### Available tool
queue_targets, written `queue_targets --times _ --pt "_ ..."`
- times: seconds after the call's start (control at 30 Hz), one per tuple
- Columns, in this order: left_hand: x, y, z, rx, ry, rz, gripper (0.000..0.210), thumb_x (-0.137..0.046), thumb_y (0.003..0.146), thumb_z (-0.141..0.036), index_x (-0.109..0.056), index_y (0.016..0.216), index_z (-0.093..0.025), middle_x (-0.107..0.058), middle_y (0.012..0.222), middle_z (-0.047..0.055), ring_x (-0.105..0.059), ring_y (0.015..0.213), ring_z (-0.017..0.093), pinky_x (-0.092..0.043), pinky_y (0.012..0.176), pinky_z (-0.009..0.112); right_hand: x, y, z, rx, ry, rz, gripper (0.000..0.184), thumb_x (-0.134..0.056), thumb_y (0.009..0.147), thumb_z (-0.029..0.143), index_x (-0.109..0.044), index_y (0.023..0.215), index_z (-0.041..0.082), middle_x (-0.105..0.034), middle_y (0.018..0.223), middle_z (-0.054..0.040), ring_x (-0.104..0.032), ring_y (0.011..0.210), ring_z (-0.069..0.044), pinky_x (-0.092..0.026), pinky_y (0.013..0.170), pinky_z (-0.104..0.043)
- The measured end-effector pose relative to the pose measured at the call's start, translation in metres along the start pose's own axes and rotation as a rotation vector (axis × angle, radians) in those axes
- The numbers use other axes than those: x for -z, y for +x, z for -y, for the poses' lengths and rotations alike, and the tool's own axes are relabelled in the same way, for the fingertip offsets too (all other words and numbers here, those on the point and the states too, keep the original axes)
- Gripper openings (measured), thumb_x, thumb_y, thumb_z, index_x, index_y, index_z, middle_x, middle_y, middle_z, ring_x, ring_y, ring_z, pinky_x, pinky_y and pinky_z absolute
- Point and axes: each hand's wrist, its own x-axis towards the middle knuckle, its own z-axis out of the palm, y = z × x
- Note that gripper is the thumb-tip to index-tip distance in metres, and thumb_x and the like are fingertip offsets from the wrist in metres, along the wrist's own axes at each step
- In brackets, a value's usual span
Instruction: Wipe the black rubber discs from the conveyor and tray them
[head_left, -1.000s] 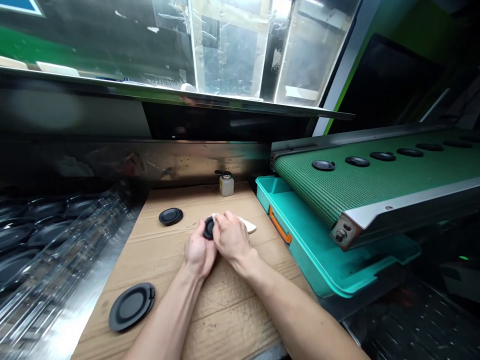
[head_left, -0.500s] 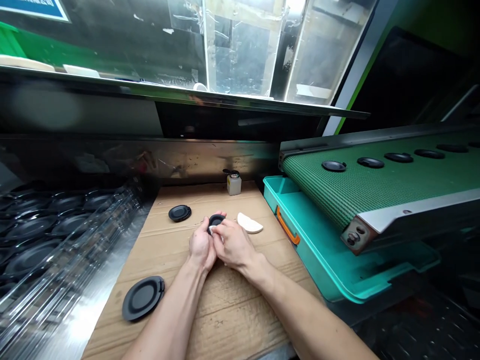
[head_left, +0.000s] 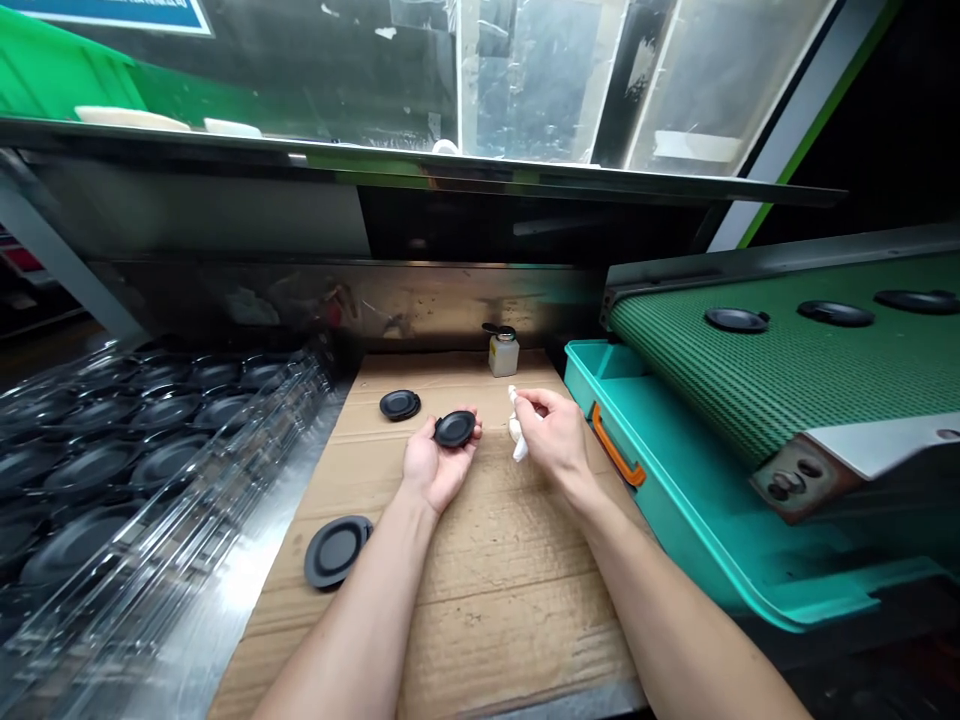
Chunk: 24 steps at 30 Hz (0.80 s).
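My left hand (head_left: 439, 468) holds a round black plastic lid (head_left: 455, 428) by its edge, above the cardboard sheet (head_left: 480, 560). To its right, my right hand (head_left: 553, 430) pinches a small white cloth (head_left: 519, 447), apart from the lid. The white half-round piece seen earlier is mostly hidden behind this hand. Two black lids lie on the cardboard to the left: a smaller one (head_left: 400, 404) behind my left hand, and a larger one (head_left: 337, 552) beside my left forearm. A small bottle with a dark flip top (head_left: 503, 352) stands at the back.
On the right, a green conveyor belt (head_left: 705, 370) carries several black lids, above a teal bin (head_left: 675, 540) with an orange handle (head_left: 616, 447). Clear plastic trays (head_left: 187, 495) of black lids fill the left side. A metal ledge (head_left: 420, 172) crosses the back.
My right hand has moved right, off the lid, with the white cloth. The lid in my left hand now shows its full face. The view has shifted left.
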Motion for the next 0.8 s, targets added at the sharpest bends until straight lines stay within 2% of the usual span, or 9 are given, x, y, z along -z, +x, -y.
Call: queue_targets --times 0.13,0.27,0.47,0.6,0.73,0.8 --pt "-0.001 -0.002 0.002 -0.004 0.007 -0.012 0.041 -0.03 0.096 -0.03 -0.058 0.107 -0.002 -0.065 0.097 0.021 -0.064 0.079 0.023 -0.058 0.067 0.034 -0.002 -0.004 0.003 0.018 -0.006 0.009 0.03 -0.051 0.087 0.039 -0.071 0.094 0.018 -0.071 0.086 -0.0058 -0.066 0.075 -0.017 -0.048 0.066 -0.025" --pt "0.0 -0.002 0.0 -0.006 0.039 0.001 0.042 -0.03 0.096 -0.031 -0.06 0.102 -0.002 -0.066 0.097 0.021 -0.065 0.081 0.023 -0.057 0.066 0.033 -0.004 -0.01 0.01 0.105 -0.039 0.034 0.025 -0.052 0.088 0.035 -0.072 0.091 0.02 -0.07 0.085 -0.0034 -0.064 0.075 -0.016 -0.047 0.068 -0.025" --pt "-0.003 -0.005 0.015 -0.041 0.13 0.034 0.041 -0.031 0.097 -0.03 -0.064 0.091 -0.007 -0.068 0.095 0.017 -0.066 0.088 0.022 -0.056 0.078 0.034 -0.015 -0.023 0.015 0.307 -0.143 0.239 0.018 -0.055 0.085 0.023 -0.071 0.093 0.022 -0.069 0.09 -0.0028 -0.062 0.085 -0.017 -0.045 0.079 -0.026" --pt "-0.005 -0.008 0.031 -0.048 0.248 0.094 0.035 -0.038 0.096 -0.031 -0.066 0.091 -0.009 -0.069 0.093 0.013 -0.066 0.092 0.021 -0.052 0.087 0.032 -0.022 -0.03 0.018 0.301 -0.178 0.268 0.016 -0.052 0.086 0.019 -0.068 0.089 0.02 -0.068 0.089 -0.0036 -0.061 0.083 -0.016 -0.044 0.079 -0.026" --pt "-0.004 -0.007 0.027 -0.09 0.285 0.03 0.037 -0.037 0.097 -0.033 -0.065 0.092 -0.01 -0.07 0.093 0.012 -0.067 0.09 0.021 -0.052 0.087 0.033 -0.022 -0.033 0.022 0.39 -0.13 0.469 0.012 -0.055 0.083 0.016 -0.065 0.081 0.02 -0.066 0.082 -0.0003 -0.06 0.078 -0.014 -0.042 0.073 -0.023" --pt "-0.003 -0.005 0.021 -0.11 0.272 0.018 0.038 -0.036 0.097 -0.034 -0.065 0.093 -0.01 -0.069 0.095 0.013 -0.067 0.09 0.021 -0.052 0.088 0.034 -0.019 -0.032 0.021 0.418 -0.185 0.506 0.01 -0.056 0.082 0.017 -0.064 0.08 0.02 -0.064 0.08 0.0 -0.058 0.076 -0.014 -0.041 0.07 -0.023"
